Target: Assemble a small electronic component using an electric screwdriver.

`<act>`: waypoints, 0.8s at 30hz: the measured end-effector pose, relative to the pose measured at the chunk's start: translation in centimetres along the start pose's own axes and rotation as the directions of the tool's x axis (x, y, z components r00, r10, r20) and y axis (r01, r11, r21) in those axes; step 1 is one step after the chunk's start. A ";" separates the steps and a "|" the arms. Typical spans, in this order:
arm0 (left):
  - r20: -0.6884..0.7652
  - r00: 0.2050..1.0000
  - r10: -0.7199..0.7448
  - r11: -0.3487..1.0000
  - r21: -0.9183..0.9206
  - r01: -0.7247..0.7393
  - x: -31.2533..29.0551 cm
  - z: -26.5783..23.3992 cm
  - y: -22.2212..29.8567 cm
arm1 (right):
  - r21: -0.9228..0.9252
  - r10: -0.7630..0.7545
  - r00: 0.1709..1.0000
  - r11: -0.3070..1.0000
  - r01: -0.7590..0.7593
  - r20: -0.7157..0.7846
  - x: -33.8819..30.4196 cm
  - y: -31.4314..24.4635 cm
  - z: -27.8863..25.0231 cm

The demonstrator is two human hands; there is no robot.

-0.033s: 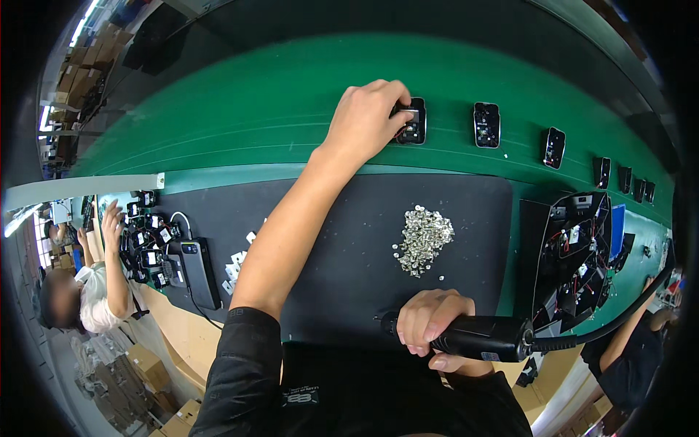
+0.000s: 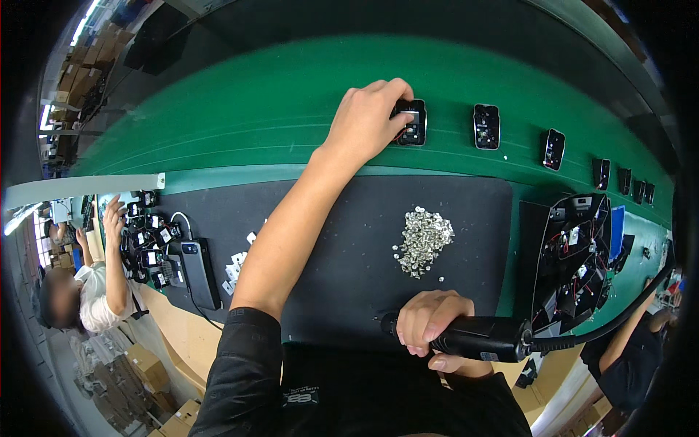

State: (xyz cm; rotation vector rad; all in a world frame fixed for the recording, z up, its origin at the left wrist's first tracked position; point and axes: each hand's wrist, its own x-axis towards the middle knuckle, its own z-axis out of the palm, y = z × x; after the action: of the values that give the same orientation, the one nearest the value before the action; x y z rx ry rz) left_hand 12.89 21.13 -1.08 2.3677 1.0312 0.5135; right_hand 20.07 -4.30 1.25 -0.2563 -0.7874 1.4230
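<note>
Reaching out to the green belt (image 2: 291, 95), my left hand (image 2: 364, 120) grips the left edge of a small black device housing (image 2: 416, 132) between thumb and fingers. Part of that housing is hidden behind the fingers; red wire shows at its lower left. Close to my body, my right hand (image 2: 431, 320) is wrapped around a black electric screwdriver (image 2: 484, 338), held sideways with its tip to the left and its cable running right. Between the hands, a heap of small shiny metal parts (image 2: 424, 240) lies on the black mat (image 2: 357, 247).
More open housings (image 2: 486, 127) line the belt to the right. A black bin (image 2: 537, 255) of wired parts stands right of the mat. At left are small white pieces (image 2: 233, 269), a phone-like black device (image 2: 196, 273) and clustered black parts (image 2: 151, 237). Co-workers sit at both sides.
</note>
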 end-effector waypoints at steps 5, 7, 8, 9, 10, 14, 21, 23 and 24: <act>0.108 0.992 -0.067 0.989 -0.127 0.080 -0.2 -1.0 -1.4 | 0.092 0.006 0.998 0.996 -0.011 0.057 0.4 0.7 0.3; 0.044 0.999 0.024 0.990 -0.142 -0.017 -1.3 -1.8 -0.7 | 0.096 0.004 1.000 0.995 -0.002 -0.022 0.1 0.7 0.8; -0.030 0.995 0.100 0.988 -0.119 -0.103 -2.3 -2.1 -0.5 | 0.072 0.013 0.997 0.997 -0.008 -0.070 -0.3 0.5 1.2; -0.098 0.979 0.178 0.979 -0.085 -0.186 -3.6 -2.6 -0.4 | 0.047 0.013 0.997 0.999 -0.009 -0.079 -0.5 0.4 1.2; -0.093 0.982 0.164 0.974 -0.140 -0.177 -5.1 -3.7 0.0 | 0.045 0.006 0.997 0.999 -0.002 -0.082 -0.8 0.4 1.2; -0.089 0.994 0.058 0.983 -0.168 -0.072 -13.0 -7.1 0.5 | 0.036 -0.022 1.000 0.999 0.022 -0.011 -0.7 0.9 0.6; -0.058 0.995 -0.081 0.986 -0.151 0.072 -20.7 -5.0 -1.6 | 0.002 -0.055 0.997 0.998 0.055 -0.062 -0.9 1.7 0.7; -0.067 0.993 -0.092 0.983 -0.165 0.080 -20.7 -4.7 -1.8 | -0.005 -0.056 0.998 0.998 0.055 -0.036 -0.7 1.9 0.8; -0.086 0.993 -0.087 0.986 -0.153 0.073 -20.8 -4.5 -1.9 | -0.020 -0.073 0.996 0.997 0.073 -0.050 -0.6 2.0 1.0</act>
State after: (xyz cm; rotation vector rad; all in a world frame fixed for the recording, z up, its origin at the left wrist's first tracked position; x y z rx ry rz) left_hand -3.84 7.83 -1.43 2.1797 1.0842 0.6520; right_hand 17.92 -4.80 0.60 -0.2740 -0.7609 1.3363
